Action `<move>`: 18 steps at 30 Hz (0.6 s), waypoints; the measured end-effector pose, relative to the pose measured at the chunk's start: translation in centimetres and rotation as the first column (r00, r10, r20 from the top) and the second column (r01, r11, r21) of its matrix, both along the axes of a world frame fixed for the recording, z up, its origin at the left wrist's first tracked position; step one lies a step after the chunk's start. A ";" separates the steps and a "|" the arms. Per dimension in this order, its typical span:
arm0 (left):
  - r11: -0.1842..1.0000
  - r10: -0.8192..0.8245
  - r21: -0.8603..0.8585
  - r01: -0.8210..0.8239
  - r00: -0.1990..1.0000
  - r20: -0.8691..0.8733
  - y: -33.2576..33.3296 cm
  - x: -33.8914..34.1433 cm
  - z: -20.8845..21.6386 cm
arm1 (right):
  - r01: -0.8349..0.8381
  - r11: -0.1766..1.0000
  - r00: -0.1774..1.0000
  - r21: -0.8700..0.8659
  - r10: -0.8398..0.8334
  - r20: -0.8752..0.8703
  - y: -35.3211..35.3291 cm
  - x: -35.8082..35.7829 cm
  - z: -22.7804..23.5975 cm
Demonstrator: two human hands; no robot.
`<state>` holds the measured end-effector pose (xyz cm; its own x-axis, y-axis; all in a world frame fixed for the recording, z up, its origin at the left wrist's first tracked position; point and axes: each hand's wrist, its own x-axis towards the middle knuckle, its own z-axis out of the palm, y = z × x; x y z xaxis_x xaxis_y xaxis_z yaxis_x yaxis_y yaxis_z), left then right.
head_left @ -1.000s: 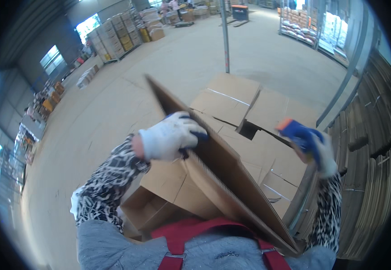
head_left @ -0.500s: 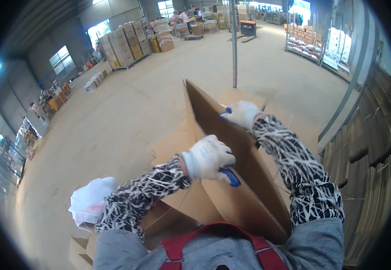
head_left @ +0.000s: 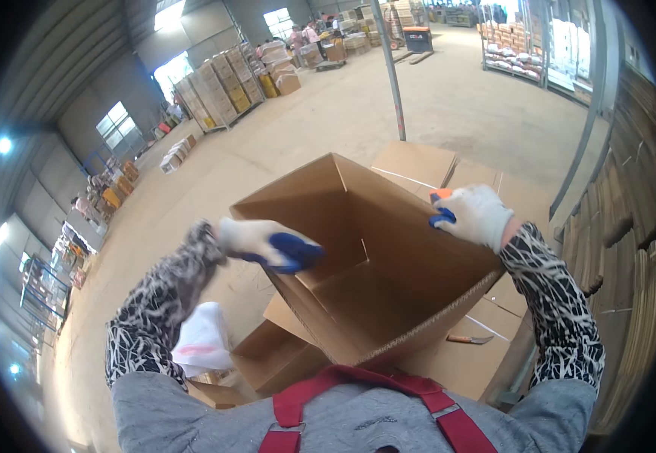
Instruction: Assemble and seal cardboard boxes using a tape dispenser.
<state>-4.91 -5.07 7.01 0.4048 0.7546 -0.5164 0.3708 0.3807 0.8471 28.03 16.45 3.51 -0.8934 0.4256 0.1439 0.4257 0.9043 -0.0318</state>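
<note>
Brown cardboard box (head_left: 399, 245), front and centre — mouth open upward, shadowed bottom apparently closed.

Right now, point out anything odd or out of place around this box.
A small tool with a curved tip lies loose on the flat cardboard, right of the open box; it looks stray there.

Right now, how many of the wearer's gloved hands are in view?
2. The left gloved hand, blurred, is over the left rim of the open cardboard box; the right gloved hand is at its right rim. Neither is hidden.
</note>
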 end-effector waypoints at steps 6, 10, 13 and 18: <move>0.922 -0.262 0.087 0.378 0.772 -0.579 -1.5 20.2 -1.3 | -0.013 1.000 1.000 -0.026 0.013 0.020 -0.6 -1.2 0.9; 0.943 -0.273 -0.273 0.191 0.913 -0.303 0.1 16.0 -2.2 | -0.022 0.995 1.000 -0.098 0.021 -0.011 0.6 -1.7 0.4; 0.940 -0.322 -0.151 0.307 0.942 -0.090 -0.7 4.2 -12.3 | -0.069 0.995 0.994 -0.077 0.062 -0.086 0.2 -1.7 0.2; 0.704 -0.648 -0.572 0.422 0.049 -0.760 7.1 11.7 -13.4 | 0.017 1.000 0.999 -0.002 -0.017 -0.042 -1.6 -1.8 0.4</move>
